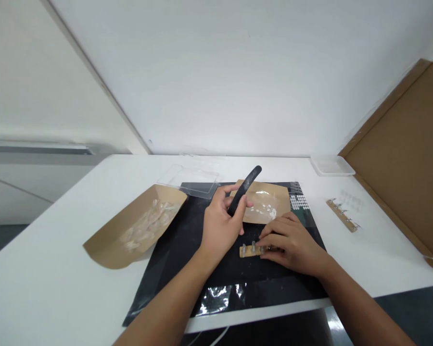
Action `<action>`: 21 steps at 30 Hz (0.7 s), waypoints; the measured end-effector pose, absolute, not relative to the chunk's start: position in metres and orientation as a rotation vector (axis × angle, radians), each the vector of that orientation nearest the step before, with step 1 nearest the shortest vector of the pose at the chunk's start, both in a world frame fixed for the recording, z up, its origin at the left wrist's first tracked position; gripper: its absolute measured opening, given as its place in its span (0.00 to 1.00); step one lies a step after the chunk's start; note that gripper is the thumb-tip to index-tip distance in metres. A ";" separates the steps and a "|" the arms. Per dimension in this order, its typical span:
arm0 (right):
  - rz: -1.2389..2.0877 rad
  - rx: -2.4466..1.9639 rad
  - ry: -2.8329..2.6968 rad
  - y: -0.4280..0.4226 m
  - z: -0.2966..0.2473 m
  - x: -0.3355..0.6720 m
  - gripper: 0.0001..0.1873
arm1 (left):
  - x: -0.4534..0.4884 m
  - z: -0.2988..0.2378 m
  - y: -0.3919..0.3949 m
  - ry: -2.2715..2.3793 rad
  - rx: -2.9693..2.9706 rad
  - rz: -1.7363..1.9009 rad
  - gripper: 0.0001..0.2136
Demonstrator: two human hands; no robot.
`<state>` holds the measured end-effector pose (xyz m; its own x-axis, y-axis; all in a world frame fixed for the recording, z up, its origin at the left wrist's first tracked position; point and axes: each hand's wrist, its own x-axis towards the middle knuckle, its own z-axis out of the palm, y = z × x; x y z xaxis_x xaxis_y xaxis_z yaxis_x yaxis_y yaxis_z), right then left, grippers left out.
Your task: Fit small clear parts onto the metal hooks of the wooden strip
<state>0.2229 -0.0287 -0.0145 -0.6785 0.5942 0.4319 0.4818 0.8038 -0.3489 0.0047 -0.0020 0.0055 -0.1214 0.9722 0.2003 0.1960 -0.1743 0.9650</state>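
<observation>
My left hand [223, 216] is closed around a long black, slightly curved stick-like tool [250, 180], whose upper end points up and to the right. Its lower end is hidden in the hand. My right hand [286, 240] grips a narrow tan strip [242, 252] by its right part, low over the black mat [187, 240]. Several small translucent grey pegs [253, 247] stand along the strip; the fingers cover the rest. Just beyond both hands lies a brown paper tray [279, 194] with small white oval pieces [272, 212] in it.
Left of the mat, a larger brown paper tray [108, 240] holds clear plastic pieces [153, 221]. Clear sheets [198, 180] lie behind. A similar strip with metal pins [342, 216] and a shallow translucent container [332, 166] are at right, beside a cardboard box [407, 144].
</observation>
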 end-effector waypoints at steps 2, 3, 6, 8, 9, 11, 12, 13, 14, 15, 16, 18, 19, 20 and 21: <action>0.248 -0.781 -2.452 -0.030 -0.014 0.222 0.02 | 0.005 0.006 -0.002 1.358 1.420 1.373 0.17; 0.237 -0.767 -2.452 -0.030 -0.014 0.222 0.03 | 0.004 0.006 -0.002 1.359 1.421 1.375 0.17; 0.247 -0.727 -2.457 -0.029 -0.014 0.224 0.04 | 0.004 0.005 -0.001 1.362 1.429 1.374 0.17; 0.267 -0.707 -2.452 -0.029 -0.016 0.225 0.04 | 0.003 0.005 -0.001 1.362 1.436 1.366 0.17; 0.272 -0.700 -2.449 -0.029 -0.017 0.225 0.05 | 0.003 0.004 0.000 1.364 1.438 1.365 0.18; 0.259 -0.691 -2.451 -0.029 -0.019 0.225 0.07 | 0.003 0.003 0.000 1.371 1.440 1.366 0.18; 0.237 -0.691 -2.460 -0.029 -0.019 0.224 0.08 | 0.003 0.003 0.000 1.373 1.440 1.366 0.18; 0.207 -0.696 -2.473 -0.030 -0.019 0.223 0.09 | 0.003 0.002 0.000 1.375 1.440 1.368 0.18; 0.171 -0.704 -2.487 -0.031 -0.019 0.222 0.10 | 0.003 0.002 0.000 1.376 1.440 1.369 0.18; 0.134 -0.717 -2.502 -0.032 -0.018 0.221 0.11 | 0.003 0.002 0.000 1.376 1.438 1.369 0.18; 0.097 -0.733 -2.515 -0.033 -0.018 0.220 0.12 | 0.003 0.002 0.000 1.376 1.436 1.371 0.18; 0.039 -0.765 -2.531 -0.036 -0.016 0.218 0.14 | 0.003 0.002 0.000 1.373 1.432 1.375 0.18; 0.022 -0.779 -2.535 -0.036 -0.015 0.217 0.15 | 0.003 0.002 0.000 1.371 1.431 1.376 0.18; 0.015 -0.791 -2.537 -0.037 -0.015 0.216 0.15 | 0.003 0.002 0.000 1.368 1.431 1.378 0.18; 0.020 -0.800 -2.535 -0.038 -0.015 0.216 0.16 | 0.003 0.001 0.000 1.365 1.432 1.378 0.18</action>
<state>0.2161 -0.0376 -0.0145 -0.7149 0.5445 0.4387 0.5377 0.8291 -0.1529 0.0030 0.0004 0.0014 -0.1296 0.9681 0.2145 0.2051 -0.1855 0.9610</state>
